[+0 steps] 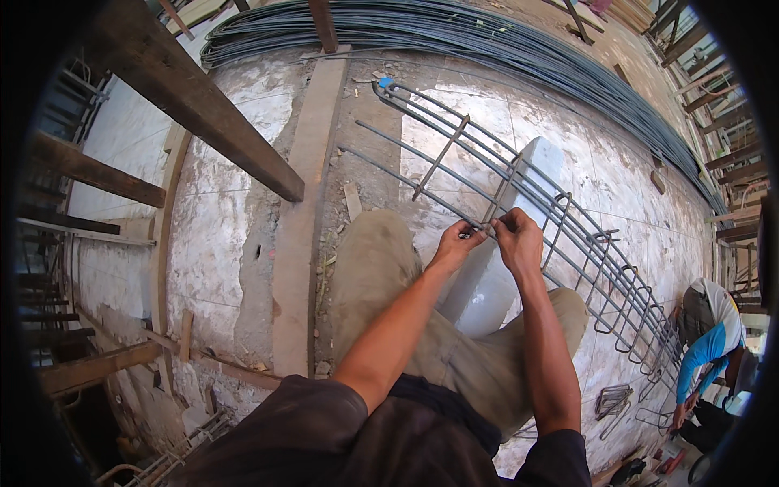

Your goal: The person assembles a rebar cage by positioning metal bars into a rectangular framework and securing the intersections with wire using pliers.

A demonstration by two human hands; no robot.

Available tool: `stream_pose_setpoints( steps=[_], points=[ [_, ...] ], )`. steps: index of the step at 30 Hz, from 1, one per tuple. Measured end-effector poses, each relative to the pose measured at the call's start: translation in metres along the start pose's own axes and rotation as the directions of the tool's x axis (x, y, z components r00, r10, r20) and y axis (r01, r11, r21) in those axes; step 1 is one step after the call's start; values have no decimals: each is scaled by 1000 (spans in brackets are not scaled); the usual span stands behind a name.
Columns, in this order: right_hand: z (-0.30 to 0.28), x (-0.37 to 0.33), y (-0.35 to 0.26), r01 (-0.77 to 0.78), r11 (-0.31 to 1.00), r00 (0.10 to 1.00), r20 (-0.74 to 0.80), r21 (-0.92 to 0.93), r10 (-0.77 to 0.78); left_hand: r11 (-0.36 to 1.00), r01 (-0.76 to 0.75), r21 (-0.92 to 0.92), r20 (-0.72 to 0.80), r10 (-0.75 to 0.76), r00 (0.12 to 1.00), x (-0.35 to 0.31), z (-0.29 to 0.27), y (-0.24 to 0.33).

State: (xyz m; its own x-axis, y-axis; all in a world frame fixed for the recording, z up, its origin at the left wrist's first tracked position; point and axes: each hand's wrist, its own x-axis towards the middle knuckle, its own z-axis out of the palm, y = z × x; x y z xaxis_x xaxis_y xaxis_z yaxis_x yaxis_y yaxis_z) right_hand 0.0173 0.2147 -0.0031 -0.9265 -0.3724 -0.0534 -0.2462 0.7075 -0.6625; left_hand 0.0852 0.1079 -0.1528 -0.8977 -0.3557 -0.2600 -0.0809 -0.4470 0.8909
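Note:
A long steel rebar cage point(533, 180) slants from the upper middle to the lower right, with square stirrups point(441, 158) set across its bars. My left hand point(457, 245) and my right hand point(519, 240) meet at the cage's near bar, where a stirrup crosses it. The fingers of both hands are pinched closed at this crossing. Whatever small piece lies between them is too small to make out. Under the cage, between my bent knees, lies a pale grey block point(477, 294). A bit of blue point(385, 83) marks the cage's far end.
A thick bundle of long rebar point(454, 32) runs along the far side. Wooden planks point(308, 203) and posts point(219, 122) stand at left. Loose stirrups point(613, 402) lie at lower right, near another person point(714, 333) bending over the cage's other end. The floor is pale, stained tile.

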Motion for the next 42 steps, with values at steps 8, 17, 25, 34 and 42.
stream_pose_setpoints(
  steps=[8, 17, 25, 34, 42],
  points=[
    [-4, -13, 10, -36, 998, 999, 28, -46, 37, 997, -39, -69, 3, 39, 999, 1, 4, -3],
    [3, -22, 31, -217, 969, 959, 210, 116, 190, 1000, -18, 25, -29, 19, 999, 1, 4, -7],
    [6, -33, 19, -243, 964, 955, 201, 107, 218, 1000, -18, -22, -39, 17, 999, 3, 0, -16],
    [4, -35, 12, -17, 984, 999, 32, -176, 23, 998, -56, -42, -43, 54, 998, 5, 0, -19],
    [3, -36, 8, -14, 980, 1000, -11, -197, 12, 999, -50, 0, -52, 50, 997, 2, 4, -13]
  ],
)
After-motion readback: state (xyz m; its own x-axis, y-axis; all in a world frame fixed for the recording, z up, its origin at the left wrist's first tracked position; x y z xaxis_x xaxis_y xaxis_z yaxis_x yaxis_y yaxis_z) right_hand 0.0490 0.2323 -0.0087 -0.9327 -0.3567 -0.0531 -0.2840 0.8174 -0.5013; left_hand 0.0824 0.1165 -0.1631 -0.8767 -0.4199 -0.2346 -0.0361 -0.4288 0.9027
